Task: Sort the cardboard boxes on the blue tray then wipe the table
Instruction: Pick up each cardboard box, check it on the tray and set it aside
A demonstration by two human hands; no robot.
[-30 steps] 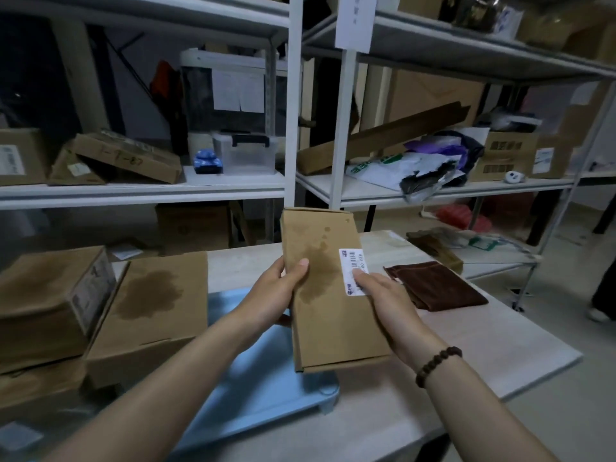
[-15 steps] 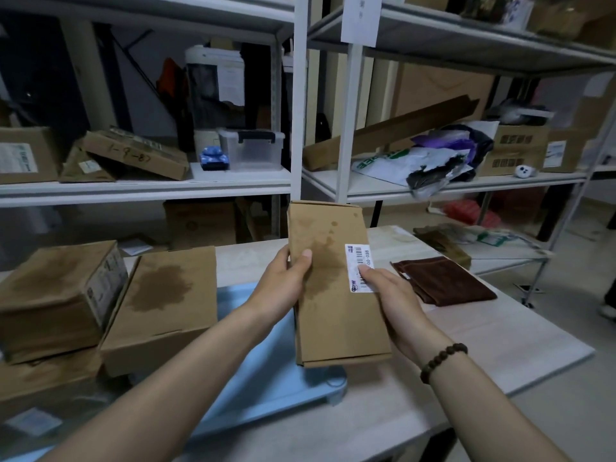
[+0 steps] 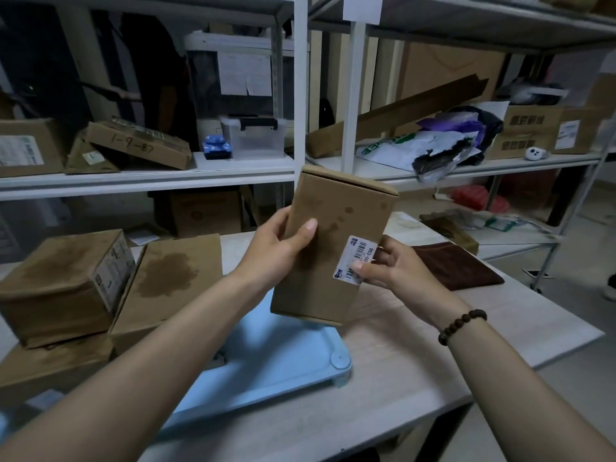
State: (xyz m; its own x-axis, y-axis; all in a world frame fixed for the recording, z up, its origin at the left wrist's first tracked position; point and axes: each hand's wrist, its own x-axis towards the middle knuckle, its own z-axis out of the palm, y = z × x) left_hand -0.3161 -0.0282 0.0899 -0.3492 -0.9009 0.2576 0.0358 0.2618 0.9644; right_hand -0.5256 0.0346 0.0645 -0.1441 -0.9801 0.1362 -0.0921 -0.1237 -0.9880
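Head view, 1 frame.

Box (image 3: 333, 248): tall brown cardboard, held upright and slightly tilted, clear of the table (image 3: 416, 378). Its top flap is closed and faint spots show on the front face.

Left hand (image 3: 273, 251): grips the box's left edge. The thumb (image 3: 305, 230) lies flat on the front face. The other fingers wrap behind the box and are hidden.

Right hand (image 3: 393, 273): grips the right edge, lower down. The thumb tip presses on a white barcode label (image 3: 356, 258), and the fingers (image 3: 383, 253) curl round the edge. A bead bracelet (image 3: 461, 326) sits on this wrist.

Both grips are narrow and closed on the box.

Below the fingers: the blue tray (image 3: 283, 368) lies flat on the table, its near right corner under the box's bottom edge. Box and tray appear apart.

Left of the left fingers: 1 flat box (image 3: 170, 281) with a dark stain lies at the tray's left side. Whether it rests on the tray cannot be told. Further left, 1 cube box (image 3: 63, 281), also stained, sits on top of a bottom box (image 3: 50, 365).

Right of the right fingers: a dark brown cloth (image 3: 456, 265) lies folded flat on the table, well apart from the tray.

Beyond the fingers: white shelves (image 3: 200, 176) carry cartons, a clear bin (image 3: 253, 138) and a small blue toy (image 3: 216, 148) just beside it.
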